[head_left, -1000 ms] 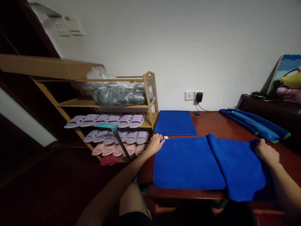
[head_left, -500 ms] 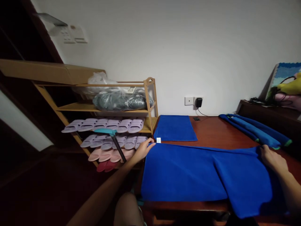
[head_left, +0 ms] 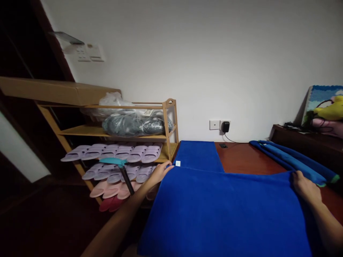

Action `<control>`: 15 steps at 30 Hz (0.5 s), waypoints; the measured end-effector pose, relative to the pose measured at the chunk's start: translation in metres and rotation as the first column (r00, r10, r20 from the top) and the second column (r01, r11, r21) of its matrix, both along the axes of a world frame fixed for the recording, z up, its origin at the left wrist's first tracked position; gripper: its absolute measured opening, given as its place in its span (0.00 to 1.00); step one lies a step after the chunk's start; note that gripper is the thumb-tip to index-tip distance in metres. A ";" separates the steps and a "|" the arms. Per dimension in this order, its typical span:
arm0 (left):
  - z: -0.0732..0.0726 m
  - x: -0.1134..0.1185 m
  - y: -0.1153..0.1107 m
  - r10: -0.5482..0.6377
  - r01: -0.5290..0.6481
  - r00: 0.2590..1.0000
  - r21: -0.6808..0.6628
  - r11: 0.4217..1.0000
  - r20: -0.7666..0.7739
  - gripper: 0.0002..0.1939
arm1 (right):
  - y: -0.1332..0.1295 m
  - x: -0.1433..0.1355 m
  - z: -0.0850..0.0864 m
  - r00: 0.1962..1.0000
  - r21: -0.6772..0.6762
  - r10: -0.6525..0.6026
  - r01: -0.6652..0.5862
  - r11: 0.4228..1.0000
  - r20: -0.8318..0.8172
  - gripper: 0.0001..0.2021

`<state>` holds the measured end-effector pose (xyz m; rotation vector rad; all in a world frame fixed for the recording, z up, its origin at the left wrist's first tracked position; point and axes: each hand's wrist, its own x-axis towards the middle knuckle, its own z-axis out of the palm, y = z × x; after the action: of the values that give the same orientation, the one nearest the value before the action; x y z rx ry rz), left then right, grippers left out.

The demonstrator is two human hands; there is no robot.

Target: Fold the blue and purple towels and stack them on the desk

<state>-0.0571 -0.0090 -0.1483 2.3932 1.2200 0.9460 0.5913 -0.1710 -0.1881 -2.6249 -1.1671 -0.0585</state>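
A large blue towel (head_left: 227, 210) is stretched between my two hands, its lower part running out of the bottom of the view. My left hand (head_left: 160, 173) pinches its upper left corner, beside a small white label (head_left: 178, 163). Closed round the upper right corner is my right hand (head_left: 307, 187). Behind the stretched towel, a folded blue towel (head_left: 198, 153) lies flat at the back of the brown table (head_left: 248, 159), partly covered by the front one.
Several rolled blue towels (head_left: 292, 160) lie at the table's right, near a dark raised ledge (head_left: 321, 137). To the left stands a wooden rack (head_left: 167, 125) with slippers (head_left: 136, 153), a plastic-wrapped bundle (head_left: 136, 123) and a cardboard box (head_left: 59, 91). A black plug adapter (head_left: 225, 126) sits in the wall.
The towel in my hands has spread out flatter and its fold on the right is gone. Its top edge now overlaps the folded towel behind. The view has tilted up slightly.
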 end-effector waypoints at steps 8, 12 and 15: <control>-0.007 -0.003 0.017 0.099 -0.096 0.992 0.034 0.995 -0.076 0.15 | 0.027 -0.001 0.009 0.999 0.024 -0.012 0.011 1.000 0.052 0.31; -0.005 0.001 0.024 0.171 -0.165 0.974 0.056 0.985 -0.147 0.14 | 0.037 -0.011 0.008 0.993 0.013 0.029 -0.030 0.999 0.114 0.31; 0.000 0.008 0.016 0.247 -0.235 0.950 0.088 0.968 -0.189 0.12 | 0.041 -0.025 0.002 0.959 0.056 0.010 -0.027 0.998 0.285 0.33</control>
<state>-0.0489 0.0074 -0.1484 2.4771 1.6093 0.8386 0.5660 -0.1295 -0.1862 -2.6135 -1.2560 -0.4748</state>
